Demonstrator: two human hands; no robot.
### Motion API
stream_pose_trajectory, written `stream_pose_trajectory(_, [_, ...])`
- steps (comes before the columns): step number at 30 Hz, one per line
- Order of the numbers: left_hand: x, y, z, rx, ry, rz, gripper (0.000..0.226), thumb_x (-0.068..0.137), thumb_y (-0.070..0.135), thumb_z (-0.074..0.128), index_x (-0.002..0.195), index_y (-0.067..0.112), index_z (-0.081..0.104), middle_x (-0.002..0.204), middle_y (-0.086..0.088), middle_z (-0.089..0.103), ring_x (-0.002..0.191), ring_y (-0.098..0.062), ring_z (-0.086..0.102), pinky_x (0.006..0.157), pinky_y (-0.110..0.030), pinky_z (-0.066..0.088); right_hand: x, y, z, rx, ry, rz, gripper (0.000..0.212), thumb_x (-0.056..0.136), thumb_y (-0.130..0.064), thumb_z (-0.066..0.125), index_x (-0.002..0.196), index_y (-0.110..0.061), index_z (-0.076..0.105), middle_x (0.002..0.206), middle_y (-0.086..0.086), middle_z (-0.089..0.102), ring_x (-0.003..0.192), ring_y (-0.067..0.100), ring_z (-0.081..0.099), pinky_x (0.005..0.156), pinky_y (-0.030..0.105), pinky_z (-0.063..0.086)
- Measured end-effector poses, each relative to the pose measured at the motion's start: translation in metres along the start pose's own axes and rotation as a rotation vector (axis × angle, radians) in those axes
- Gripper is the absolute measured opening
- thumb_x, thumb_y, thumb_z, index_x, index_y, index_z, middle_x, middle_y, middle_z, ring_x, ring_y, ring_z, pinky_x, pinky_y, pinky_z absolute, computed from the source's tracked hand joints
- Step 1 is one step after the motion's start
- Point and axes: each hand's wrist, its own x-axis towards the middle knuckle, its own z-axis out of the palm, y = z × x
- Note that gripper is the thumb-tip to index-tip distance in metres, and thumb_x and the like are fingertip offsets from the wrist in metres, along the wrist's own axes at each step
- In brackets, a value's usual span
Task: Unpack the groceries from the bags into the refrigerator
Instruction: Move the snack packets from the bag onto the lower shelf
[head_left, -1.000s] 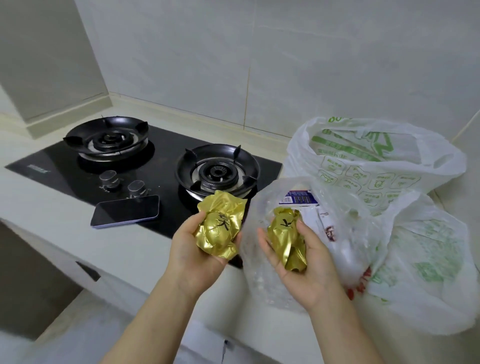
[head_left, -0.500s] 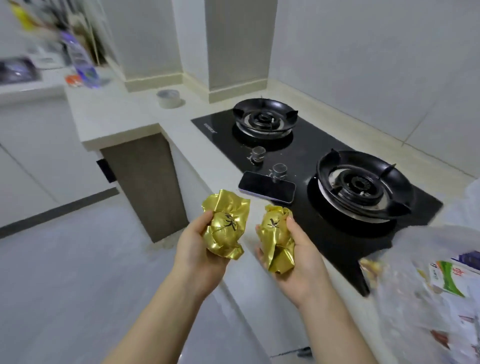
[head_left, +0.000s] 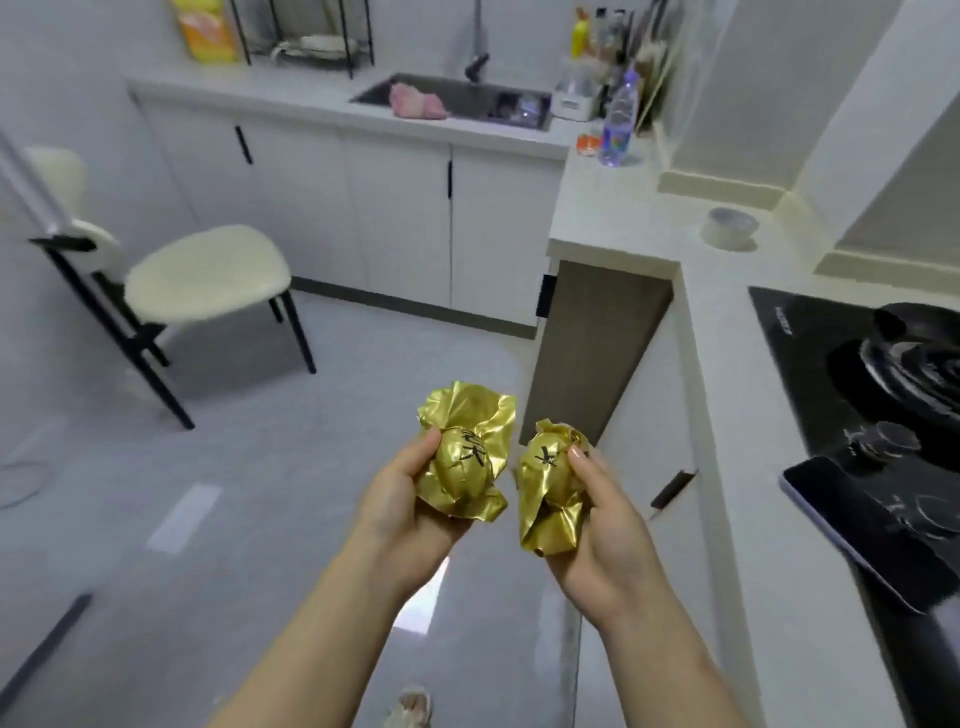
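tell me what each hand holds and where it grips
The left hand grips the left gold packet round its middle, thumb on front; the right hand grips the right gold packet the same way.

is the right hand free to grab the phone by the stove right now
Probably not: the right hand grips a gold packet, so it is full, though nothing blocks the way to the phone.

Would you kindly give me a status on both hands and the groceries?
Left hand grips the larger gold foil packet. Right hand grips the smaller gold foil packet. Chair stands ahead, left.
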Motion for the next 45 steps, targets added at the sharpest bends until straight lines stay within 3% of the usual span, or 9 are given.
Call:
stream_pose_trajectory(8, [-0.056, 0.063, -0.087, -0.200, 0.196, 0.298, 0.021, 0.094, 0.022, 0.048, 0.098, 0.009, 0.064, 0.080, -0.010, 0.072, 0.076, -0.024, 0.062, 0.078, -0.039, 0.046, 0.007, 0.066, 0.096, -0.236, -0.301, 0.214, 0.041, 0.069, -0.019, 0.061, 0.110, -0.014, 0.058, 0.102, 0.016, 0.058, 0.097, 0.029, 0.054, 0.074, 0.037, 0.049])
stream_pose_trajectory(13, [-0.092, 0.114, -0.149, -0.341, 0.270, 0.445, 0.023, 0.094, 0.023, 0.048, 0.101, 0.008, 0.064, 0.087, -0.011, 0.071, 0.079, -0.024, 0.063, 0.075, -0.036, 0.048, 0.004, 0.115, 0.167, -0.312, -0.450, 0.298, 0.030, 0.085, -0.008, 0.057, 0.109, -0.025, 0.061, 0.090, 0.008, 0.061, 0.082, 0.025, 0.060, 0.074, 0.047, 0.055])
stream_pose_trajectory(17, [-0.129, 0.159, -0.198, -0.380, 0.334, 0.569, 0.022, 0.094, 0.023, 0.048, 0.100, 0.009, 0.064, 0.087, -0.010, 0.071, 0.081, -0.024, 0.063, 0.077, -0.038, 0.047, -0.001, 0.161, 0.237, -0.306, -0.478, 0.287, 0.022, 0.090, -0.013, 0.056, 0.109, -0.022, 0.059, 0.087, 0.006, 0.065, 0.078, 0.021, 0.064, 0.067, 0.035, 0.059])
stream_pose_trajectory(20, [-0.157, 0.191, -0.233, -0.411, 0.371, 0.651, 0.022, 0.095, 0.023, 0.048, 0.101, 0.010, 0.064, 0.083, -0.008, 0.073, 0.079, -0.022, 0.064, 0.072, -0.036, 0.048, -0.010, 0.202, 0.286, -0.320, -0.482, 0.277, 0.008, 0.091, -0.017, 0.057, 0.098, -0.015, 0.056, 0.093, 0.009, 0.062, 0.085, 0.023, 0.062, 0.070, 0.033, 0.058])
stream_pose_trajectory(25, [-0.196, 0.233, -0.283, -0.430, 0.404, 0.748, 0.021, 0.094, 0.021, 0.048, 0.101, 0.009, 0.064, 0.086, -0.009, 0.073, 0.080, -0.022, 0.067, 0.064, -0.036, 0.047, -0.025, 0.266, 0.351, -0.327, -0.494, 0.320, 0.013, 0.092, -0.017, 0.057, 0.097, -0.009, 0.049, 0.094, 0.012, 0.059, 0.080, 0.022, 0.061, 0.072, 0.035, 0.056])
stream_pose_trajectory(30, [-0.229, 0.267, -0.323, -0.441, 0.439, 0.849, 0.021, 0.093, 0.014, 0.045, 0.097, 0.005, 0.063, 0.085, -0.012, 0.072, 0.083, -0.025, 0.065, 0.073, -0.037, 0.048, -0.044, 0.315, 0.395, -0.267, -0.673, 0.424, 0.016, 0.087, 0.001, 0.044, 0.075, -0.003, 0.055, 0.082, 0.011, 0.055, 0.084, 0.024, 0.051, 0.093, 0.041, 0.049])
stream_pose_trajectory(33, [-0.245, 0.285, -0.341, -0.453, 0.451, 0.893, 0.023, 0.092, 0.009, 0.044, 0.106, 0.003, 0.061, 0.101, -0.015, 0.069, 0.093, -0.029, 0.063, 0.077, -0.037, 0.049, -0.049, 0.342, 0.420, -0.279, -0.754, 0.457, 0.022, 0.087, 0.003, 0.045, 0.107, 0.001, 0.054, 0.098, 0.015, 0.056, 0.088, 0.023, 0.058, 0.091, 0.038, 0.051])
stream_pose_trajectory(35, [-0.252, 0.298, -0.352, -0.454, 0.457, 0.933, 0.026, 0.092, 0.009, 0.045, 0.113, 0.003, 0.059, 0.108, -0.015, 0.067, 0.098, -0.028, 0.063, 0.082, -0.037, 0.048, -0.052, 0.358, 0.437, -0.289, -0.783, 0.444, 0.031, 0.090, 0.001, 0.052, 0.120, -0.003, 0.047, 0.106, 0.016, 0.060, 0.095, 0.024, 0.064, 0.090, 0.036, 0.052])
stream_pose_trajectory(45, [-0.273, 0.389, -0.394, -0.339, 0.599, 1.220, 0.020, 0.089, 0.000, 0.050, 0.101, 0.011, 0.061, 0.096, -0.008, 0.070, 0.081, -0.018, 0.068, 0.075, -0.030, 0.054, -0.051, 0.415, 0.543, -0.554, -1.033, 0.175, 0.030, 0.082, -0.006, 0.068, 0.098, -0.021, 0.047, 0.113, 0.013, 0.059, 0.097, 0.025, 0.066, 0.074, 0.028, 0.057])
